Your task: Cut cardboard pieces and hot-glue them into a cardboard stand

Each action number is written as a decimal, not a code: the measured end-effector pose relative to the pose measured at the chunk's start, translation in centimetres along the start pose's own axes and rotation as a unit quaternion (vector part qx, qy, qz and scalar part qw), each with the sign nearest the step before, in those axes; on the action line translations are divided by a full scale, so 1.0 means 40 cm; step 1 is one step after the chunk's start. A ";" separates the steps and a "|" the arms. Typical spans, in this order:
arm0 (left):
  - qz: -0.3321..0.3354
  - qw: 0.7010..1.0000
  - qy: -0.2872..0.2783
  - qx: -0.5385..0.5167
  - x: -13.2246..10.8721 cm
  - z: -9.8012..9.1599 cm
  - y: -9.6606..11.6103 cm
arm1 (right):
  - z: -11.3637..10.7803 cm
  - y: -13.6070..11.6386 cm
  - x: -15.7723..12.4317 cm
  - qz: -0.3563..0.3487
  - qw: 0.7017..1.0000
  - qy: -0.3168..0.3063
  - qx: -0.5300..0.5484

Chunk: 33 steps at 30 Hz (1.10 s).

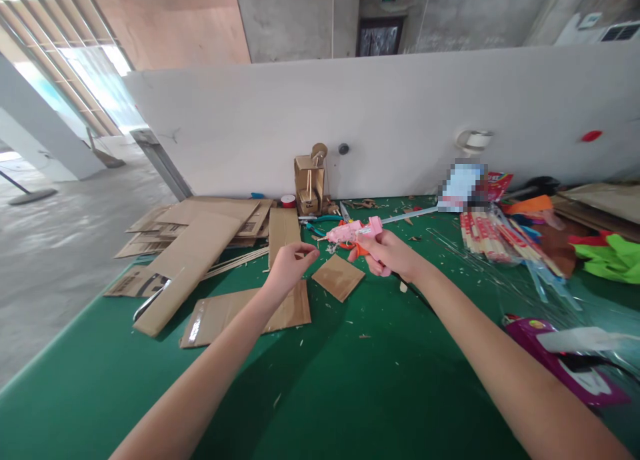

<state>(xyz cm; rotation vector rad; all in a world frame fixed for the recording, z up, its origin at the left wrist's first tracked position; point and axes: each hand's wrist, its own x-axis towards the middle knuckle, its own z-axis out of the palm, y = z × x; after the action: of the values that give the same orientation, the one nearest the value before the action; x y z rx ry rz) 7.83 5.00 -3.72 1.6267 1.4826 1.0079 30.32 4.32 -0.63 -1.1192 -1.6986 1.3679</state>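
So the right hand is wrapped tight around the grip of a pink hot glue gun. Fingers are curled all the way closed, and one sits by the orange trigger. The gun hangs just above the green table near the middle, with its nozzle pointing left and a pale translucent glue stick poking out the back toward the right. The left hand is just beside the nozzle, thumb and fingertips drawn together in a pinch. Honestly can't tell if there's anything tiny between them. Right below and between the two hands lies a small square of cardboard, flat, plain brown and matte. Left of that is a wider flat cardboard sheet with a shiny strip of tape on it, then a long cardboard plank lying at an angle, with more flattened box pieces stacked behind it. The table surface looks smooth and slightly glossy, littered with little pale wood shavings. Back by the white partition wall stands a small boxy cardboard model, with a red tape roll just beside it. Off to the right are bundles of wrapped chopsticks, some bright green sheets and a glossy purple package.
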 end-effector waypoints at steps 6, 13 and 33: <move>0.004 1.000 0.014 0.005 -0.004 0.010 0.002 | 0.001 -0.001 -0.001 0.005 1.000 -0.005 -0.006; 0.014 0.998 0.013 0.057 0.003 0.001 -0.011 | -0.002 0.003 0.000 0.002 1.000 -0.005 -0.011; -0.011 0.730 -0.123 0.672 -0.038 -0.348 -0.020 | -0.092 0.006 0.001 -0.032 0.984 0.176 -0.021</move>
<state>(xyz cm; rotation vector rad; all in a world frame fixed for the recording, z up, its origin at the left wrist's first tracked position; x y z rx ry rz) -5.04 3.52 1.67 2.4610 2.1485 -0.6083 33.66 5.82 -0.06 -1.2369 -1.4954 1.0281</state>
